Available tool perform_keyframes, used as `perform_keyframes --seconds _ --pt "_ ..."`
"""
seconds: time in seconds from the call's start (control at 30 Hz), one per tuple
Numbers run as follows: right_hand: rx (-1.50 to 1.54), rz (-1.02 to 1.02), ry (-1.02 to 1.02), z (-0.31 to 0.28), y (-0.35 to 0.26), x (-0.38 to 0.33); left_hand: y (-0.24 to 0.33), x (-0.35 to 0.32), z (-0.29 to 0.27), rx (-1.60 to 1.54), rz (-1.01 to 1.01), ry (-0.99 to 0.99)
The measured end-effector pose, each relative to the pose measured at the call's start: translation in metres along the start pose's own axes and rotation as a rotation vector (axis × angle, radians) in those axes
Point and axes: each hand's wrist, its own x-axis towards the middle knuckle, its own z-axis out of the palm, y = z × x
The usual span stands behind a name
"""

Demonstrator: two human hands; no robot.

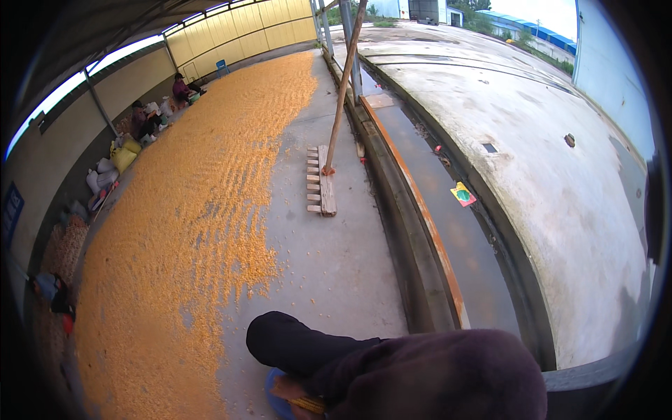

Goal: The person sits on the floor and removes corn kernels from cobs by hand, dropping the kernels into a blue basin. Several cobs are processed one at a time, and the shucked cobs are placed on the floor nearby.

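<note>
My right arm, in a dark maroon sleeve [448, 367], comes in from the lower right. Its hand [285, 386] is closed round a yellow corn cob [308, 404], over a blue, round-edged thing [273, 397] that looks like a basin but is mostly hidden. A bit of skin [301, 414] shows below the cob, cut off by the lower edge; it may be my left hand, but its fingers cannot be made out. A dark-clothed knee [273, 334] rises just beyond my hand.
Loose corn kernels [189, 196] cover the floor ahead and left. A wooden rake [327, 182] leans upright on a post. Right of it runs a water-filled channel [448, 157] with a rusty edge. Sacks [126, 157] and seated people [182, 91] line the left wall.
</note>
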Motion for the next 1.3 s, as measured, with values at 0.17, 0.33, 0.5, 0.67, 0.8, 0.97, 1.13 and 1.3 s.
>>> perform_keyframes --seconds 0.17,0.33,0.5,0.67,0.8,0.97,1.13,1.3 --pt "0.008 -0.009 0.009 0.000 0.001 0.002 -0.001 -0.004 -0.015 -0.010 0.024 0.040" --pt "0.012 -0.036 -0.034 0.016 -0.003 -0.001 -0.008 -0.029 -0.057 -0.060 0.101 0.146" --pt "-0.035 0.014 0.061 0.013 0.000 -0.009 -0.054 -0.069 -0.117 0.244 0.291 0.217" --pt "0.019 0.061 0.260 0.026 0.017 0.008 -0.042 -0.090 -0.086 -0.508 0.280 0.262" --pt "0.078 0.145 0.054 0.014 0.000 0.001 -0.058 -0.089 -0.098 -0.556 0.362 0.120" --pt "0.129 0.076 0.045 0.022 -0.011 -0.017 -0.056 -0.104 -0.090 -0.626 0.353 0.159" --pt "0.256 -0.052 0.042 0.026 0.015 -0.016 -0.060 -0.100 -0.076 -0.608 0.388 0.202" --pt "0.101 -0.118 0.163 0.023 0.010 -0.006 -0.054 -0.080 -0.082 -0.515 0.438 0.215"
